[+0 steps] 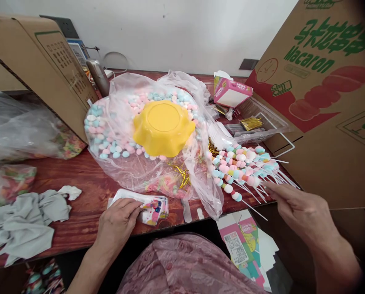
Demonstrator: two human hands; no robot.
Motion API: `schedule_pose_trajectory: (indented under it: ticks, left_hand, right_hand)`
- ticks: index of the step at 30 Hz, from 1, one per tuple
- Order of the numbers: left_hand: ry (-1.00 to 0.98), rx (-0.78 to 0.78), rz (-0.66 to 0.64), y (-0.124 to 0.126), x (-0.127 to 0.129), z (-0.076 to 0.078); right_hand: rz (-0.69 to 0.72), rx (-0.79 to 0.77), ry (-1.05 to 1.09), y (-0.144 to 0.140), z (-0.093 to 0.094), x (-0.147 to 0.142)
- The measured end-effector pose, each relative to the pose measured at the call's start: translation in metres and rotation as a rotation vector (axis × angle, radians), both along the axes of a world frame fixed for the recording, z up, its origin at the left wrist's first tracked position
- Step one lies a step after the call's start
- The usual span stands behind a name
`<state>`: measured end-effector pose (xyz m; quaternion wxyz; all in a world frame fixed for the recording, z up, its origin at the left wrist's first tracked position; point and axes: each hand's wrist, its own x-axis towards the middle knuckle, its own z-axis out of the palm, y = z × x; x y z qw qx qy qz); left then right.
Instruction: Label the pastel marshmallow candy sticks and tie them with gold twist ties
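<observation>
**Candy skewers under our right hand**

The pile of candy skewers [246, 167] lies at the table's [87, 179] right front edge, sticks fanning toward us. Our right hand [298, 208] reaches in with fingers open, fingertips at the stick ends. We judge them light but fragile; the thin sticks are the place to grip, not the soft pastel pieces. Our left hand [116, 224] presses flat on a stack of printed bags [151, 206], seemingly pinching the top one. Beyond, a yellow bowl [163, 127] sits upturned on a plastic bag of candies [115, 134].
</observation>
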<state>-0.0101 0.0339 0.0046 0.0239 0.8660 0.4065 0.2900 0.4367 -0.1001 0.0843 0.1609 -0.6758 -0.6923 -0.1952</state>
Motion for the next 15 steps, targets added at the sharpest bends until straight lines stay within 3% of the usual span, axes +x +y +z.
schedule_pose_trajectory:
  ticks: [3,6,9,15]
  left_hand:
    - [0.018,0.006,-0.042,0.001,-0.005,0.002]
    - [-0.024,-0.019,-0.051,0.001,-0.007,0.002]
    - [-0.07,-0.082,-0.021,0.001,-0.007,0.001]
    - [-0.127,-0.102,-0.034,0.003,-0.007,0.003]
  right_hand:
    - [0.015,-0.151,-0.201,0.027,0.035,-0.006]
    - [0.047,-0.345,-0.331,0.053,0.054,-0.014]
    - [0.077,-0.434,-0.394,0.067,0.056,-0.022]
    - [0.061,-0.455,-0.42,0.074,0.045,-0.041]
